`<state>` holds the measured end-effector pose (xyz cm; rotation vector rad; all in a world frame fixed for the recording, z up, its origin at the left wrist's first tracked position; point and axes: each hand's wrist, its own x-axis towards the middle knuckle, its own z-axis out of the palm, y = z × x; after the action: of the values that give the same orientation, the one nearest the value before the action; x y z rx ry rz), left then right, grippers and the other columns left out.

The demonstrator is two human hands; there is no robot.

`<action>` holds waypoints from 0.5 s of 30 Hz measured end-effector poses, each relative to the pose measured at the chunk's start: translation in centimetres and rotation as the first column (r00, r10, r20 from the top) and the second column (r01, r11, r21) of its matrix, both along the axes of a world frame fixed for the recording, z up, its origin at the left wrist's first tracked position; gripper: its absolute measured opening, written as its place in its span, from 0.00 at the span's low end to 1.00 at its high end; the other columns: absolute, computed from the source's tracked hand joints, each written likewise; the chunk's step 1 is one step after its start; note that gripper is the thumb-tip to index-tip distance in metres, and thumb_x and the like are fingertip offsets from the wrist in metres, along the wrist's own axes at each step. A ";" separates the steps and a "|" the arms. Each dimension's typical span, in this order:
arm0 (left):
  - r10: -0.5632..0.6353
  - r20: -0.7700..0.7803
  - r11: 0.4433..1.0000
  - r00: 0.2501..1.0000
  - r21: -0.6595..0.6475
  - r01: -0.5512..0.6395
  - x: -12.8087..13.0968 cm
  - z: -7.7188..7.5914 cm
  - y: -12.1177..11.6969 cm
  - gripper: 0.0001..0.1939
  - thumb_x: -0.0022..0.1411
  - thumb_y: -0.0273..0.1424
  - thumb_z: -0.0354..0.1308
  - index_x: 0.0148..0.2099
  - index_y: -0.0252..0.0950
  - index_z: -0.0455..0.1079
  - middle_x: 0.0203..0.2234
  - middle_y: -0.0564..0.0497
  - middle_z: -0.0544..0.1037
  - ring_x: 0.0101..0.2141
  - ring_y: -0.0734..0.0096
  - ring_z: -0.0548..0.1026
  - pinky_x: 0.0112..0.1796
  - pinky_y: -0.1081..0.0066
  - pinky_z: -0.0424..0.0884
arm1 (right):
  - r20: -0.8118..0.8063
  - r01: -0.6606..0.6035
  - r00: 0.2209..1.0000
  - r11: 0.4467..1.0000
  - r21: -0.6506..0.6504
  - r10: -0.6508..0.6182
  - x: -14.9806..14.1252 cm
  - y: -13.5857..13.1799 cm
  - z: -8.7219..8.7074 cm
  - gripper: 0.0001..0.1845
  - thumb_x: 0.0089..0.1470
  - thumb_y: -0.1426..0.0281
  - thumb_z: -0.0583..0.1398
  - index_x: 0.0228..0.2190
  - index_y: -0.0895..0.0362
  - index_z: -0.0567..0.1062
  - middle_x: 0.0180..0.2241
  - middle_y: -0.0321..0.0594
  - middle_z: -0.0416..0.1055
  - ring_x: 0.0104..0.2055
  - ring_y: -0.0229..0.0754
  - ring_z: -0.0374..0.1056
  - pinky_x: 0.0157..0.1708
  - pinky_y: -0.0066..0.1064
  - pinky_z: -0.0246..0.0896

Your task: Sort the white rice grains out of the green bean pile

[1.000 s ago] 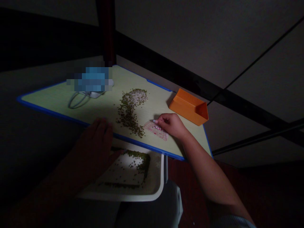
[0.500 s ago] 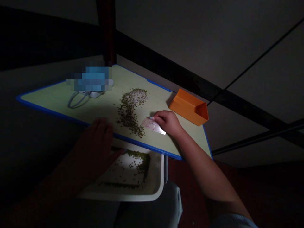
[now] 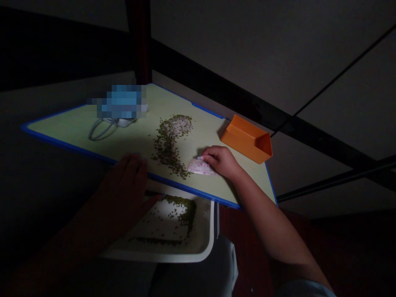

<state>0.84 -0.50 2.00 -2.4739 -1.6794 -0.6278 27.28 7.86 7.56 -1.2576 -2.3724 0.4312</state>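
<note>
My right hand (image 3: 219, 160) pinches a half-round clear protractor (image 3: 201, 166) with pinkish markings, its flat side towards me. It stands low over the pale board (image 3: 210, 126), just right of a trail of small green beans, seemingly mung beans (image 3: 168, 144). My left hand (image 3: 125, 185) lies in shadow at the board's blue front edge, fingers stretched and thumb spread over a white basin (image 3: 202, 247). More beans line the basin's walls and lie scattered on its floor. Whether the left fingers press on the board or basin rim cannot be made out.
An orange open box (image 3: 244, 138) sits at the board's back right. At the left is a blurred-out blue object (image 3: 122, 101) on a pale base with a looped grey cable (image 3: 100, 131). Dark panelled walls (image 3: 247, 62) rise behind the board.
My right hand has shifted slightly towards me and right with the protractor, which has turned so its flat edge is more level and its glare is gone. The left hand stays put.
</note>
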 end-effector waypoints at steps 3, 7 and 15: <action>-0.003 -0.073 1.000 0.997 0.021 0.005 -0.3 -0.5 0.3 0.42 0.53 0.49 0.46 0.60 0.20 0.51 0.59 0.26 0.58 0.62 0.40 0.51 0.60 0.49 0.54 | -0.008 -0.022 1.000 1.000 0.007 0.023 0.1 -0.2 0.0 0.12 0.56 0.66 0.57 0.25 0.59 0.74 0.24 0.37 0.69 0.29 0.35 0.62 0.31 0.26 0.51; 0.014 -0.089 0.999 0.996 0.051 -0.009 -0.5 -1.0 0.4 0.41 0.53 0.50 0.46 0.60 0.22 0.52 0.59 0.28 0.59 0.62 0.42 0.52 0.61 0.52 0.53 | -0.008 -0.037 0.999 0.999 -0.006 0.037 0.0 -0.5 0.3 0.11 0.56 0.67 0.57 0.25 0.59 0.74 0.25 0.37 0.69 0.29 0.35 0.62 0.31 0.26 0.52; 0.023 -0.132 0.999 0.991 0.031 -0.019 -0.2 -0.4 0.1 0.41 0.55 0.48 0.44 0.60 0.20 0.51 0.59 0.26 0.58 0.63 0.42 0.50 0.61 0.53 0.51 | -0.020 -0.065 0.998 0.998 -0.017 0.064 0.1 -0.8 0.4 0.12 0.56 0.66 0.58 0.26 0.59 0.74 0.24 0.36 0.67 0.28 0.34 0.61 0.30 0.25 0.51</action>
<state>0.64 -0.39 1.61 -2.4157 -1.6332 -0.4720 27.36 7.08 7.97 -1.1816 -2.4027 0.4833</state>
